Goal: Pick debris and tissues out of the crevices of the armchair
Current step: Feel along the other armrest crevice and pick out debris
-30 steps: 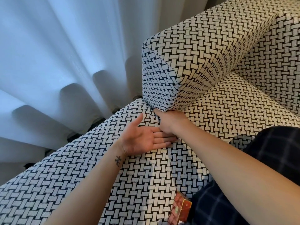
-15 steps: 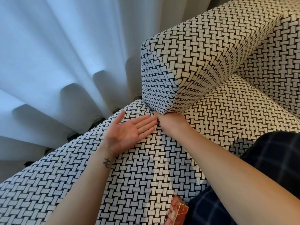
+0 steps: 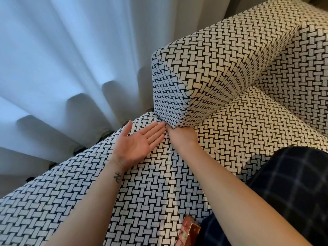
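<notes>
The left hand (image 3: 136, 144) lies palm up on the basket-weave upholstery of the armchair (image 3: 248, 135), its fingers (image 3: 156, 132) straight, together and holding nothing, their tips just beside the crevice (image 3: 167, 126) under the corner of the raised padded block (image 3: 221, 68). The right hand (image 3: 183, 137) is pushed into that crevice with its fingers hidden in the fabric, so I cannot tell whether they are curled or have hold of anything. A white pleated curtain (image 3: 71, 54) hangs behind the chair, dark checked cloth (image 3: 292, 189) lies at lower right, and a red patterned box (image 3: 188, 233) lies beside it.
</notes>
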Motion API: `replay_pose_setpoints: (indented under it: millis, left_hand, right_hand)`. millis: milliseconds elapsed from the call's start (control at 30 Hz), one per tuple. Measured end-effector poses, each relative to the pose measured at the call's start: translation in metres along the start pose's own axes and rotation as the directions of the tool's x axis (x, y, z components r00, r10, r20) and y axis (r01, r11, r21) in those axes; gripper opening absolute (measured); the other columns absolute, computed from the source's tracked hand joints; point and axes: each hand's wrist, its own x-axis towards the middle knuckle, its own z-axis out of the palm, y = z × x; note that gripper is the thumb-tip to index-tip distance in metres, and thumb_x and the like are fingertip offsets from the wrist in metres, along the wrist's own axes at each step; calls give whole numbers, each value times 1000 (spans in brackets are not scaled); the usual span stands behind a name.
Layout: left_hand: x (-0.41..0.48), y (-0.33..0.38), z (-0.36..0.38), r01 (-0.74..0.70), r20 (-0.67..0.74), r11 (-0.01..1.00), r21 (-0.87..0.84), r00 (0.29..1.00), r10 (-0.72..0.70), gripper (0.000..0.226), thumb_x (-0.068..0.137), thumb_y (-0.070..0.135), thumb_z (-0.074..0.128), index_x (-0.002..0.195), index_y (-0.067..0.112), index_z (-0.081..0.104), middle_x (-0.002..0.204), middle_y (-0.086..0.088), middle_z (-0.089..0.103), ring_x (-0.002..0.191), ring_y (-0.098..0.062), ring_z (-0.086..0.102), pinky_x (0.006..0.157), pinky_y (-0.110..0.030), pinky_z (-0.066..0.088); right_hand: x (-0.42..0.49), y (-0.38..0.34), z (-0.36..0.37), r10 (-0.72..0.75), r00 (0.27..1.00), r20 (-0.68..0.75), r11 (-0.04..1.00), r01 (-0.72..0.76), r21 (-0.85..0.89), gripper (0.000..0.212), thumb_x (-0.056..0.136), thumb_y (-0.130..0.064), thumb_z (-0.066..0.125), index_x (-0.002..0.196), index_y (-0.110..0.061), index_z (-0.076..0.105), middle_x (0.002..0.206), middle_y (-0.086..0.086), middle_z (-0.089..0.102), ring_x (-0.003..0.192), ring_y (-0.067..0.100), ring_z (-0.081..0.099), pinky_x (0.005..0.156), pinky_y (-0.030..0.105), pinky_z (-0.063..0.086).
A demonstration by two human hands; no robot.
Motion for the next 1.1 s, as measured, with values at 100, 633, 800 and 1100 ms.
replay_pose_setpoints:
  millis: [100,633,800,1100]
  left_hand:
    - [2,0,2,-31,-26,999,-11,999,30,82,105,58,32,155,-6,29,159,-28,36,150,-40,33,128,-50,14]
    - [13,-1,1,-105,-23,992,-65,994,104,85,103,59,34,159,-3,19,164,-27,26,154,-40,22,129,-51,7]
    - [17,-1,-2,-118,-31,991,-54,993,117,87,103,61,33,158,-4,20,163,-28,28,154,-41,23,128,-53,8]
    - [20,-3,-1,-156,-23,986,-55,988,155,87,102,59,35,157,-6,20,161,-32,27,153,-44,22,128,-52,6]
  right_hand:
    - [2,1,4,24,1000,-18,998,-23,66,33,107,-23,36,137,-23,50,132,7,56,119,32,57,87,37,50]
    - [-6,1,0,-40,998,-42,999,41,4,32,102,-11,44,131,-15,56,123,8,63,110,30,62,82,39,52]
    - [-19,5,5,-117,991,-71,992,114,-48,30,100,-5,40,126,-12,55,105,7,69,90,29,68,70,38,51]
    - [-1,3,5,31,999,-24,990,-27,136,42,100,-17,48,140,-28,49,130,7,59,116,31,59,86,38,51]
